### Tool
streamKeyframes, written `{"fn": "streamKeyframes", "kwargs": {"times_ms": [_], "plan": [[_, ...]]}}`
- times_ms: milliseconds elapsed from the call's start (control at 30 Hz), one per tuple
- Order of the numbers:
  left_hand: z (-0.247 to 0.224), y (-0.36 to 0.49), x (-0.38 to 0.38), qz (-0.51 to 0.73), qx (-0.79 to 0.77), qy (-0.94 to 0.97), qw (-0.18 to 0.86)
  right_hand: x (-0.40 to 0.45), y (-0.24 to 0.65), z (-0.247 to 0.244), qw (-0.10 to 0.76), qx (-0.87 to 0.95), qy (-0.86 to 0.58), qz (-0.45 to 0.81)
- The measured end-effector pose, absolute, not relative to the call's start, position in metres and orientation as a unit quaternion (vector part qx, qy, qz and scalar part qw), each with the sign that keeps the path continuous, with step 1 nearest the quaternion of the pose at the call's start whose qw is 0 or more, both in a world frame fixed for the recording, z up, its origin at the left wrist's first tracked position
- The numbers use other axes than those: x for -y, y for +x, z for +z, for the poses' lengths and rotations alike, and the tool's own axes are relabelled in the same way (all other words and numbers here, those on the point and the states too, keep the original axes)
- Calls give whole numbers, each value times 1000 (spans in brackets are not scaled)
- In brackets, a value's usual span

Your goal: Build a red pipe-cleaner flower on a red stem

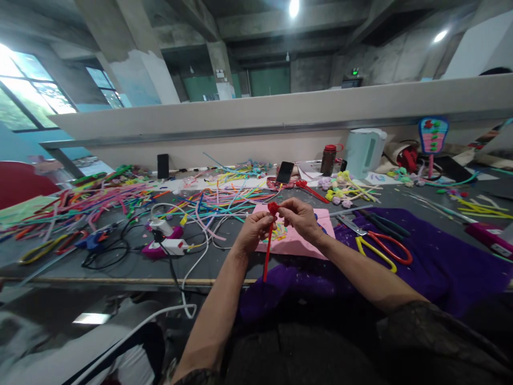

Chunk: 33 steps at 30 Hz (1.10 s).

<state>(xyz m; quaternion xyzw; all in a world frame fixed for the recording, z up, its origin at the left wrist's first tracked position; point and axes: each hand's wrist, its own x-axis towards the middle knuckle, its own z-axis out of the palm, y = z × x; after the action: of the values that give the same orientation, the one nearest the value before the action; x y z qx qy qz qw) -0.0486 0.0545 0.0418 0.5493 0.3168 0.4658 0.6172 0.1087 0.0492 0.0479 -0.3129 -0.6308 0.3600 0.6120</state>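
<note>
A red pipe-cleaner flower (pixel 273 207) with a long straight red stem is held up between my two hands over the table's front edge. Just under the bloom, my left hand (pixel 257 227) is closed round the top of the stem, which hangs down past it. My right hand (pixel 300 218) pinches the right side of the bloom with thumb and forefinger. Beneath both hands lies a pink sheet (pixel 326 248) with small coloured scraps on it. To the right, scissors (pixel 382 243) with one red and one yellow handle rest on a purple cloth (pixel 433 251).
Loose pipe cleaners (pixel 116 200) are heaped at the left. Power strips (pixel 166 247) with trailing cables lie nearer me. At the back stand a phone (pixel 285 172), a brown bottle (pixel 328 161) and a pale kettle (pixel 364 153). Finished-looking pastel flowers (pixel 340 187) lie before the kettle.
</note>
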Motion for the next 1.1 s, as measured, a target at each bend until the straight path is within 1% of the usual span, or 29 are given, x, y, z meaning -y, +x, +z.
{"fn": "streamKeyframes", "kwargs": {"times_ms": [500,767,1000,1100], "plan": [[45,-48,-52,460,-344,552,605,-51,110,46,606,633,-315,365],[44,-50,-59,522,-310,472,639,-46,117,51,619,604,-321,386],[44,-53,-58,549,-295,454,637,-47,114,44,580,642,-344,364],[44,-51,-54,556,-288,440,644,-46,113,42,568,646,-338,381]]}}
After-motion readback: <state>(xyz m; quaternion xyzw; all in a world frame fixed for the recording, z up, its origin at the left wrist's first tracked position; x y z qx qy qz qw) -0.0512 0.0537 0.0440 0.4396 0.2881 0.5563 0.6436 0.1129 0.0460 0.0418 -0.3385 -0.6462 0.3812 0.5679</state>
